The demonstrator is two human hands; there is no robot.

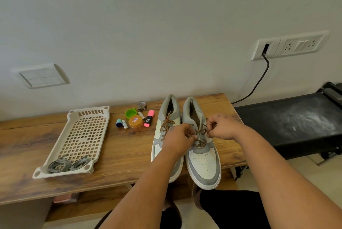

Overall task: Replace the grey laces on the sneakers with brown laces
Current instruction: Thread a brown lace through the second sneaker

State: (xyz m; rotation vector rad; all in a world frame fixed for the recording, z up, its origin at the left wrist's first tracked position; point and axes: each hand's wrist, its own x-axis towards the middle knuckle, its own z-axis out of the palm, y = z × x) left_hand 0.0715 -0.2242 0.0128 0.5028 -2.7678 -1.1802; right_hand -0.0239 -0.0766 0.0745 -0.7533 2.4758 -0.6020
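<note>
Two grey-and-white sneakers stand side by side on the wooden table [120, 154], toes towards me. The left sneaker [166, 117] carries a brown lace [166, 124] through its eyelets. The right sneaker [203, 162] also has a brown lace [200, 136] threaded up its front. My left hand [177, 140] pinches one end of that lace over the right sneaker's eyelets. My right hand [224, 126] grips the other end on the shoe's right side. Two bundles of grey laces [66, 164] lie in the near end of a beige perforated tray [83, 136].
Small items sit behind the tray and sneakers: batteries [125, 124], an orange-lidded jar [136, 122], a green cap [130, 113], a pink highlighter [149, 118], a small tin [142, 106]. A black treadmill [288, 123] stands to the right, with a black cable [259, 84] running from a wall socket.
</note>
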